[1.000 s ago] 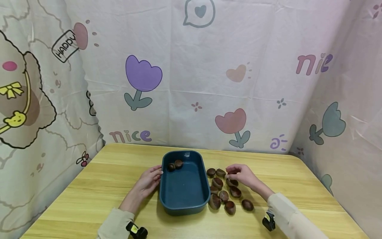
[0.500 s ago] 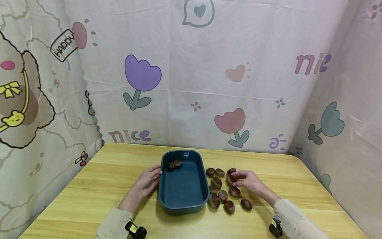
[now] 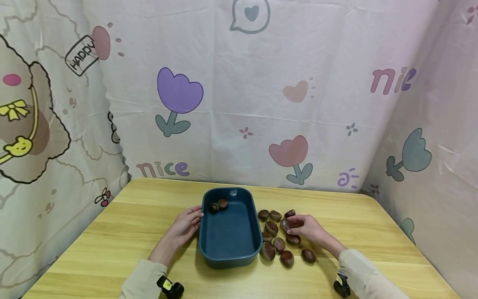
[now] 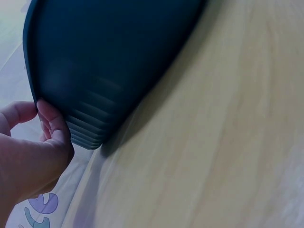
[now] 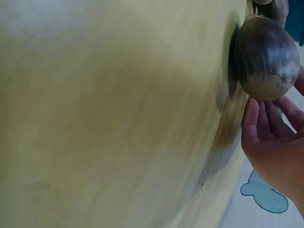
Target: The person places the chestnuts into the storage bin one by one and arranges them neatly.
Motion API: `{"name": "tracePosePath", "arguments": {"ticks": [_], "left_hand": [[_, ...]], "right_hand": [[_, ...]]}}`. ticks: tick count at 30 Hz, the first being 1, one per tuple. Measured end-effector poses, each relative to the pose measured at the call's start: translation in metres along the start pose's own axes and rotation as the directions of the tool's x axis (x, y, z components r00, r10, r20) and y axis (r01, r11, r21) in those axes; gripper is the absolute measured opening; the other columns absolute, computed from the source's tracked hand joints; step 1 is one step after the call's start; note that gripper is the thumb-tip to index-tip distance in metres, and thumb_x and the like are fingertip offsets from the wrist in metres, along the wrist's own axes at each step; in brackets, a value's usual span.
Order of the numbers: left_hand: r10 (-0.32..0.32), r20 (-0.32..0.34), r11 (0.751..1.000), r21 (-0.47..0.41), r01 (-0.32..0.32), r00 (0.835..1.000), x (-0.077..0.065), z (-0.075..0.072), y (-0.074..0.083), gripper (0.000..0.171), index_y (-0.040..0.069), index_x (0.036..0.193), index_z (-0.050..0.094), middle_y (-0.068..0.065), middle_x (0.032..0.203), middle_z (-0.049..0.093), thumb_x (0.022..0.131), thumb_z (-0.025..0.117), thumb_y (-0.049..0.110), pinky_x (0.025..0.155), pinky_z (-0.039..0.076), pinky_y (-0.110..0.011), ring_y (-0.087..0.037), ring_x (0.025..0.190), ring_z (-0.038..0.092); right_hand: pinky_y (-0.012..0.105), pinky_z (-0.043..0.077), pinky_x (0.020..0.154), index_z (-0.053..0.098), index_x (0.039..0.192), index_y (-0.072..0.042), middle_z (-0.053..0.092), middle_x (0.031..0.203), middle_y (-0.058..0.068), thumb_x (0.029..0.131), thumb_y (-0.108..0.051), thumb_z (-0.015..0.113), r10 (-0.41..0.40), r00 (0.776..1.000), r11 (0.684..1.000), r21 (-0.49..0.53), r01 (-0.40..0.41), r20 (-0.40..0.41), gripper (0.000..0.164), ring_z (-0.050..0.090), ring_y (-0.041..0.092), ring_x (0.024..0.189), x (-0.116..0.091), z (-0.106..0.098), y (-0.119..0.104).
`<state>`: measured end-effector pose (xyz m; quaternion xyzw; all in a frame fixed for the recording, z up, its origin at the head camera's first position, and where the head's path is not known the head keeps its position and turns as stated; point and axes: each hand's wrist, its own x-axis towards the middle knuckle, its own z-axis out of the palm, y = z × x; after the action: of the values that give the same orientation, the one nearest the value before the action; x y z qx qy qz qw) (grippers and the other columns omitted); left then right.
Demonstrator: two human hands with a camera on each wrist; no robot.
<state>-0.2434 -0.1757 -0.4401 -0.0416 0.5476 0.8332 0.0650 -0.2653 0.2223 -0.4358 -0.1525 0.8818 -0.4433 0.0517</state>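
Observation:
A dark blue rectangular container (image 3: 230, 261) sits on the table with two brown chestnuts (image 3: 222, 204) in its far left corner. At its left wall, my left hand (image 3: 185, 226) pinches the rim between thumb and fingers, as the left wrist view also shows (image 4: 40, 149). To the right of the container my right hand (image 3: 309, 228) holds a chestnut (image 3: 284, 225) between thumb and fingers, low among the others. In the right wrist view a large chestnut (image 5: 267, 57) overlaps the fingertips of the right hand (image 5: 275, 137).
Several loose chestnuts (image 3: 279, 245) lie on the wooden table (image 3: 149, 199), some right against the container's right side. One chestnut (image 3: 308, 256) lies apart at the near right. A printed cloth (image 3: 239, 83) hangs behind and beside the table.
My right hand has come toward me from the far chestnuts, then slightly left, and now grips one chestnut. The far right chestnut has come into view. My left hand stays on the container.

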Motion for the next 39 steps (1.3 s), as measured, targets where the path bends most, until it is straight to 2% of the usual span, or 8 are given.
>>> {"name": "tracePosePath", "arguments": {"ticks": [6,14,21,30,39], "left_hand": [[-0.008,-0.019,1.000,0.005,0.008,1.000,0.001,0.001,0.000,0.038,-0.009,0.132,0.035,-0.006,0.097,0.056,0.095,0.044,-0.005,0.078,0.046,-0.025,-0.013,0.085,0.054],[-0.010,-0.025,1.000,0.010,0.010,1.000,0.001,0.003,0.001,0.039,-0.010,0.133,0.034,-0.007,0.100,0.058,0.095,0.043,-0.005,0.079,0.046,-0.026,-0.014,0.089,0.055],[0.000,-0.007,1.000,0.011,0.000,1.000,0.000,0.003,0.001,0.039,-0.011,0.133,0.034,-0.006,0.098,0.058,0.095,0.044,-0.005,0.079,0.047,-0.025,-0.013,0.087,0.055],[0.000,-0.014,1.000,0.020,0.001,1.000,0.001,0.002,-0.001,0.038,-0.011,0.132,0.034,-0.007,0.101,0.057,0.095,0.043,-0.005,0.080,0.046,-0.026,-0.014,0.090,0.055],[-0.003,-0.022,1.000,0.009,0.003,1.000,0.002,0.000,-0.001,0.040,-0.010,0.133,0.033,-0.005,0.099,0.058,0.095,0.043,-0.005,0.079,0.047,-0.025,-0.012,0.088,0.056]], "right_hand": [[0.036,0.052,0.081,0.061,0.118,0.010,0.068,0.104,0.018,0.078,-0.008,0.079,-0.027,1.000,1.000,0.002,0.027,-0.003,0.048,0.064,0.030,0.095,0.001,0.002,-0.002],[0.045,0.048,0.086,0.067,0.113,0.005,0.068,0.102,0.014,0.071,-0.010,0.084,-0.034,0.997,0.994,-0.106,0.026,-0.074,0.048,0.063,0.029,0.096,0.001,0.008,-0.005],[0.041,0.050,0.082,0.068,0.110,0.002,0.068,0.099,0.009,0.073,-0.008,0.083,0.021,0.995,0.995,-0.097,-0.031,-0.098,0.041,0.063,0.026,0.092,0.000,0.008,-0.008],[0.039,0.053,0.080,0.063,0.115,0.009,0.068,0.103,0.016,0.079,-0.007,0.077,0.028,0.996,1.000,-0.009,-0.029,-0.082,0.042,0.064,0.030,0.095,0.005,0.003,-0.014],[0.039,0.052,0.080,0.064,0.112,0.008,0.068,0.101,0.014,0.080,-0.011,0.076,0.063,0.989,0.997,-0.026,-0.067,-0.137,0.039,0.064,0.029,0.096,0.016,0.000,-0.025]]}}
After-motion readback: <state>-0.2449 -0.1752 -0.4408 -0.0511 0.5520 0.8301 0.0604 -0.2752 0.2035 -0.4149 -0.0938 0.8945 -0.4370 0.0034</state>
